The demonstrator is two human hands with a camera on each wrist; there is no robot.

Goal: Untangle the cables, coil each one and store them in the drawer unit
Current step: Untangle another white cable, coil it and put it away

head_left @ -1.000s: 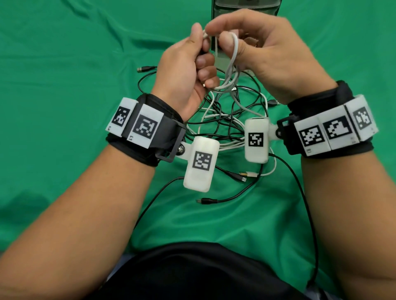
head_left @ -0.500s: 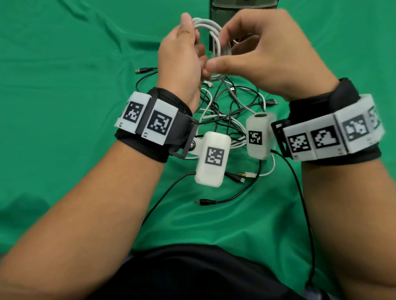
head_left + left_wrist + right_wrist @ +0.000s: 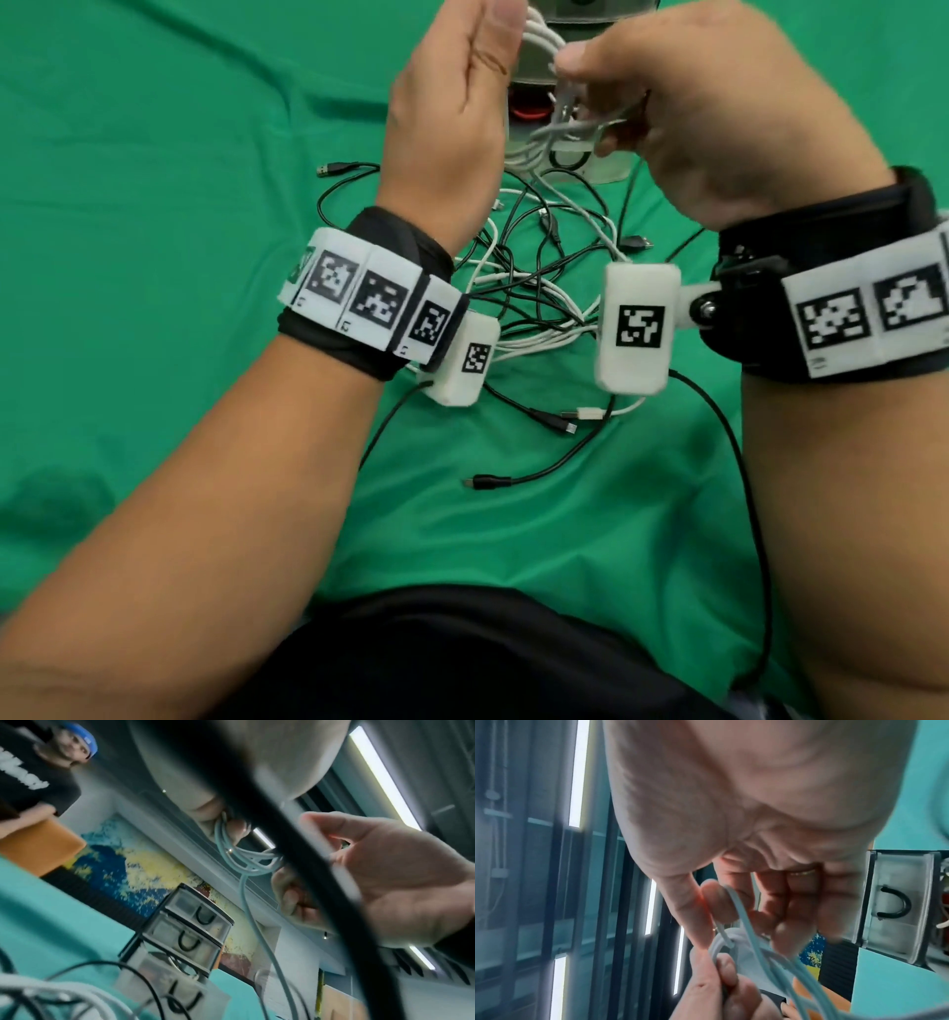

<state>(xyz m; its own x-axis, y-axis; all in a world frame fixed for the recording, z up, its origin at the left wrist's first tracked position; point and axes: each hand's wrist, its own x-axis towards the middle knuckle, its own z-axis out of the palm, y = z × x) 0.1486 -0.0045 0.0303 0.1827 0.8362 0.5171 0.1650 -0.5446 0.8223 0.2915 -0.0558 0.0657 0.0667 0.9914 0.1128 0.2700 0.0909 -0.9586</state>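
A white cable (image 3: 542,38) is wound in loops between my two raised hands. My left hand (image 3: 506,20) grips the loops with its fingers curled round them (image 3: 226,833). My right hand (image 3: 575,77) pinches a strand of the same cable between thumb and forefinger (image 3: 731,912). One white strand runs down from the loops into the tangle of black and white cables (image 3: 534,293) on the green cloth. The drawer unit (image 3: 595,10) stands just behind my hands, mostly hidden; in the left wrist view it (image 3: 190,931) shows stacked clear drawers with black handles.
The lowest drawer (image 3: 606,169) stands pulled out below my right hand. Loose plugs lie on the green cloth (image 3: 154,257): a USB end (image 3: 328,168) at the left, a black one (image 3: 482,482) near my body. A person (image 3: 38,770) stands beyond the table.
Both hands have risen and moved away from me toward the drawer unit. The white cable has gone from a loose strand to a bundle of loops held between them.
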